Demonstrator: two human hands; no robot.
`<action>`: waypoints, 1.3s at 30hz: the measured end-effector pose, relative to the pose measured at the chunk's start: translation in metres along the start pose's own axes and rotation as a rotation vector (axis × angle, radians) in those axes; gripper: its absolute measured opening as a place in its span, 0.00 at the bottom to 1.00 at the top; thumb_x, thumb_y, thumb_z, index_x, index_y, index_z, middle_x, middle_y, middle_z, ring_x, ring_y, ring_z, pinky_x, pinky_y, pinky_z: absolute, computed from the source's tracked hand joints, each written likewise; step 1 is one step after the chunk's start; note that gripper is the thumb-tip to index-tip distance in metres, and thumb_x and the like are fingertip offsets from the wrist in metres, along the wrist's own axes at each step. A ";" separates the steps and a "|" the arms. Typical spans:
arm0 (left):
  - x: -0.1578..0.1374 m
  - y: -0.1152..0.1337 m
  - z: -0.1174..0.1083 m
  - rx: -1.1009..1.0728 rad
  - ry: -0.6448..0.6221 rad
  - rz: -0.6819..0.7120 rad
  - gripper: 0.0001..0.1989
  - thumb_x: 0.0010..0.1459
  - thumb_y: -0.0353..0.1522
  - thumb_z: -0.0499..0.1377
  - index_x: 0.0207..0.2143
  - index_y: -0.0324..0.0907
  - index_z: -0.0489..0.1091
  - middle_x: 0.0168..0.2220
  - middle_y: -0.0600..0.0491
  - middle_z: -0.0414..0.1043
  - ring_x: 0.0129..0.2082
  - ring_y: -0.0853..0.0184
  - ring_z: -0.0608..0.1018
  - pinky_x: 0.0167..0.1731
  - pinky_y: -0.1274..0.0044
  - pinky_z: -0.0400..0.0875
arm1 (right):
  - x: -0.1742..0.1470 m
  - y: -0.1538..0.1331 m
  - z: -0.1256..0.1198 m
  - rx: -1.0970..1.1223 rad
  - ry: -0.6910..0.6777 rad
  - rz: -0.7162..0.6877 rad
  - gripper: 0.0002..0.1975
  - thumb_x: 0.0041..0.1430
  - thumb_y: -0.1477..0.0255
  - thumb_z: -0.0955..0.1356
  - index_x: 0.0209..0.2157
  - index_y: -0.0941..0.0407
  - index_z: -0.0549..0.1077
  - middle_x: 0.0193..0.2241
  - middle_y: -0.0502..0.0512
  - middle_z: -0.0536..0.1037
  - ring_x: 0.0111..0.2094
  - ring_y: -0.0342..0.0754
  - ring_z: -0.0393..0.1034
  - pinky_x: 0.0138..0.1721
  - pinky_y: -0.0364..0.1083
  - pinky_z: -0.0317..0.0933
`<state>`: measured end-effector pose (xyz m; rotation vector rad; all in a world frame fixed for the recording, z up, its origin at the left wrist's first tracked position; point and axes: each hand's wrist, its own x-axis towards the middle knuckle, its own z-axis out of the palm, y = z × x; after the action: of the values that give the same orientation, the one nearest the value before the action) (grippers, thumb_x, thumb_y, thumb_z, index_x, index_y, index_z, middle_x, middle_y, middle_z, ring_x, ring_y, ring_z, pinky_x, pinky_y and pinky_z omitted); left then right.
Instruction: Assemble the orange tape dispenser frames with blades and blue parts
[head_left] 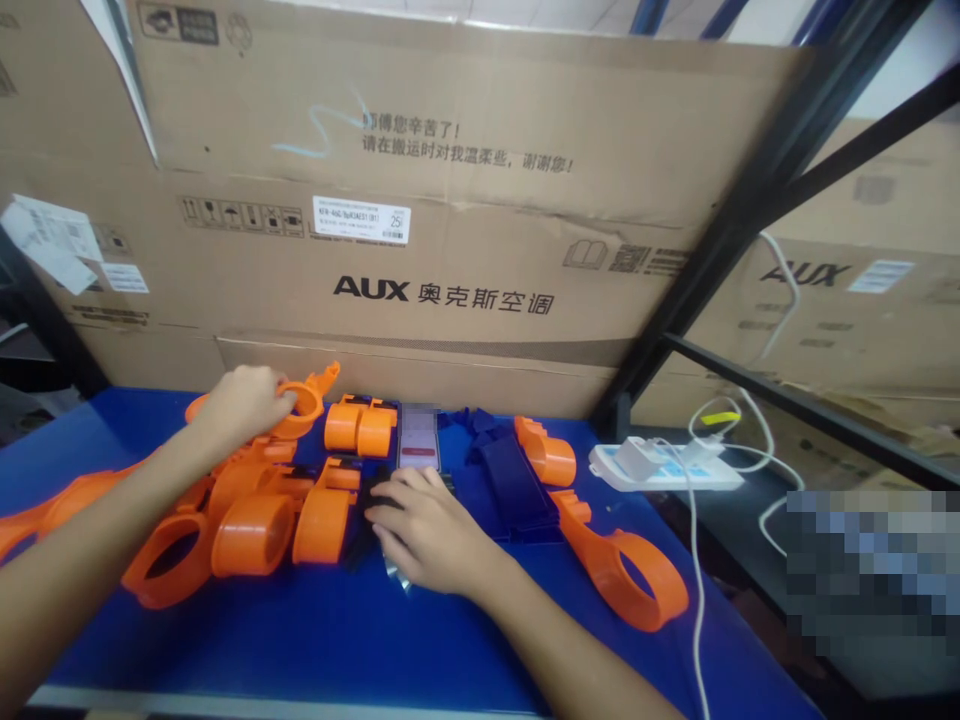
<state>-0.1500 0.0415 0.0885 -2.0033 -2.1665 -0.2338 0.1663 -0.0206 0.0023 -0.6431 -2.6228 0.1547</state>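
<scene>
My left hand (251, 400) is closed on an orange plastic tape dispenser (306, 402) at the back left, its ring and jagged arm showing past my fingers. My right hand (424, 525) rests palm down over a small pile of black parts (364, 540), fingers slightly apart and bent. What lies under that palm is hidden, apart from a shiny clear scrap at its edge. Several more orange dispensers (251, 535) crowd around my left forearm, some with black pieces on them. Just beyond my right hand lies a phone (418, 440) with its screen lit.
A stack of dark blue flat pieces (517, 485) lies right of centre. Two orange dispensers (649, 580) stand beyond it. A white power strip (667, 468) with cables borders the blue table (315, 650) at right. A large cardboard box (450, 220) walls the back.
</scene>
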 end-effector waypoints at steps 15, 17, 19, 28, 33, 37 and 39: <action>-0.116 0.150 -0.001 -0.460 0.324 0.463 0.13 0.60 0.33 0.58 0.47 0.47 0.76 0.49 0.44 0.76 0.45 0.53 0.79 0.43 0.65 0.75 | -0.002 0.031 -0.034 0.991 0.753 0.630 0.24 0.65 0.56 0.70 0.57 0.53 0.70 0.25 0.47 0.74 0.17 0.40 0.61 0.17 0.40 0.56; -0.118 0.160 0.005 -0.665 0.328 0.513 0.15 0.60 0.34 0.61 0.50 0.48 0.75 0.51 0.43 0.74 0.50 0.52 0.78 0.50 0.63 0.75 | -0.003 0.036 -0.037 0.984 0.762 0.667 0.22 0.64 0.57 0.70 0.55 0.54 0.72 0.25 0.47 0.74 0.16 0.39 0.59 0.16 0.40 0.54; -0.116 0.167 0.010 -0.919 0.272 0.513 0.20 0.61 0.38 0.64 0.55 0.49 0.73 0.56 0.43 0.70 0.58 0.50 0.74 0.59 0.60 0.70 | -0.004 0.040 -0.038 0.986 0.762 0.675 0.22 0.64 0.58 0.70 0.54 0.54 0.73 0.25 0.47 0.75 0.16 0.39 0.59 0.16 0.40 0.55; -0.096 0.191 0.044 -2.002 -0.555 -0.039 0.23 0.61 0.47 0.65 0.54 0.45 0.75 0.54 0.43 0.78 0.51 0.55 0.81 0.48 0.70 0.75 | -0.006 0.046 -0.035 0.902 0.720 0.621 0.20 0.68 0.54 0.66 0.51 0.52 0.75 0.27 0.49 0.75 0.23 0.44 0.65 0.23 0.41 0.59; -0.093 0.188 0.053 -1.989 -0.429 -0.129 0.17 0.55 0.44 0.68 0.37 0.41 0.74 0.32 0.50 0.79 0.25 0.66 0.78 0.24 0.78 0.70 | -0.008 0.047 -0.030 0.682 0.565 0.613 0.21 0.72 0.53 0.61 0.48 0.51 0.77 0.27 0.50 0.74 0.30 0.49 0.70 0.29 0.45 0.64; -0.091 0.175 0.055 -2.061 -0.331 -0.256 0.20 0.52 0.48 0.68 0.33 0.42 0.69 0.28 0.55 0.74 0.21 0.69 0.75 0.17 0.80 0.66 | -0.014 0.049 -0.038 0.370 0.414 0.556 0.19 0.76 0.61 0.57 0.44 0.53 0.76 0.33 0.53 0.76 0.37 0.50 0.70 0.42 0.49 0.64; -0.092 0.172 0.055 -2.080 -0.343 -0.305 0.23 0.52 0.51 0.68 0.30 0.42 0.67 0.25 0.57 0.72 0.18 0.71 0.73 0.16 0.80 0.65 | -0.018 0.049 -0.044 0.178 0.234 0.467 0.15 0.74 0.66 0.61 0.38 0.55 0.76 0.35 0.55 0.76 0.39 0.51 0.67 0.47 0.51 0.61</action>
<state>0.0265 -0.0210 0.0121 -1.9237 -2.2756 -3.4276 0.2199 0.0147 0.0256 -1.1250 -2.1691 0.4203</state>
